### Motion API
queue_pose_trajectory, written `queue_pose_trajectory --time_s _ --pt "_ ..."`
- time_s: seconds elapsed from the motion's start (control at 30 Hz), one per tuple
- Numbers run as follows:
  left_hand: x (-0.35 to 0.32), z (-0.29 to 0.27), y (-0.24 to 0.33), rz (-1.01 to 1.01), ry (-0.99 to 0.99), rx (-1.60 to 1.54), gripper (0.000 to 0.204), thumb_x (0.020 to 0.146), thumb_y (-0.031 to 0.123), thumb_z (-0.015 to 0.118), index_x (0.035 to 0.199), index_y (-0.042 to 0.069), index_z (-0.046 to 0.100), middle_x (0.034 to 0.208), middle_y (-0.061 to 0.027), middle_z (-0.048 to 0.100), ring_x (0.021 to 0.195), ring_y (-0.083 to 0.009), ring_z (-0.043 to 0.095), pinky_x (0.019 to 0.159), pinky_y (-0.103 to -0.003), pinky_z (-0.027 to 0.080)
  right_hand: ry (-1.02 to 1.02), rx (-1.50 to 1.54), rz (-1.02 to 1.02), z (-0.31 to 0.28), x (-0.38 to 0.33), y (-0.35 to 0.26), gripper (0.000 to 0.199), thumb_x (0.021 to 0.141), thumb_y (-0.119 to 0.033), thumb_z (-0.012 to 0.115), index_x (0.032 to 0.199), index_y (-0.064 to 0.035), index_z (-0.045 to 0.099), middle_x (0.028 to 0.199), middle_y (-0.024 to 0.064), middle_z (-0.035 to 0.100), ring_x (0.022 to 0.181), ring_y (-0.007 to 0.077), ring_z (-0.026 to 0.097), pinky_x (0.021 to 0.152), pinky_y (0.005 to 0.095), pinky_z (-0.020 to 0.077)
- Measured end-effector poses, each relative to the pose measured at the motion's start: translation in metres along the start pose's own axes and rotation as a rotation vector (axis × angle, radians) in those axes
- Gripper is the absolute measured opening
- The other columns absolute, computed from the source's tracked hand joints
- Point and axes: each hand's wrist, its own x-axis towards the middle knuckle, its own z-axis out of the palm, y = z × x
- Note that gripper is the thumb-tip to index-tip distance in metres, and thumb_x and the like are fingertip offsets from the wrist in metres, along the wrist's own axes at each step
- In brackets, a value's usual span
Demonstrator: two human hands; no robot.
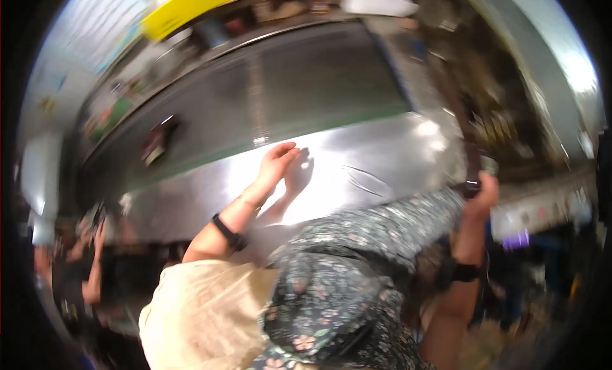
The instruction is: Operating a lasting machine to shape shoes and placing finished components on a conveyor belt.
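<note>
Hanging over the middle of the shiny silver metal table (395, 144), the bare left hand (280, 154) points away from the body, its forearm slanting in across the near edge; its fingers curl loosely, thumb and fingertips slightly apart, the grip holding nothing visible. Beyond the table's right end, the bare right hand (487, 193) sits atop a nearly upright forearm, against a dark brown, glossy, elongated object (472, 184). That object lies just off the table's right end, its long axis running roughly away from the body, one end toward the person. Its far end blends into the dark background, and blur hides the right fingers, so I cannot tell whether that grip is clamped on it. The floral dark cloth (376, 233) covers part of the table's near edge.
</note>
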Motion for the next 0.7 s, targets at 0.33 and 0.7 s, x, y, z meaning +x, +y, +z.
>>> queue_pose_trajectory --time_s 0.33,0.7 --pt "0.064 -0.278 -0.043 0.024 1.049 0.861 0.076 0.075 0.025 0.077 0.138 0.0 0.044 0.142 -0.0287 0.042 0.128 -0.0446 0.046 0.109 -0.046 0.039 -0.607 -0.414 -0.222 0.061 -0.016 0.017 0.042 0.093 -0.002 0.059 0.134 0.0024 0.053 0.14 0.015 0.054 0.13 0.0241 0.051 0.109 0.0361 0.0378" --pt "0.18 -0.336 0.051 -0.571 0.449 1.625 0.085 0.079 0.057 0.066 0.146 0.01 0.043 0.146 -0.0114 0.05 0.134 -0.0289 0.048 0.108 -0.041 0.04 -0.018 -0.572 0.576 -0.123 -0.194 -0.018 0.03 0.09 -0.018 0.066 0.115 -0.0026 0.068 0.109 0.0138 0.071 0.104 0.0238 0.066 0.092 0.0348 0.0497"
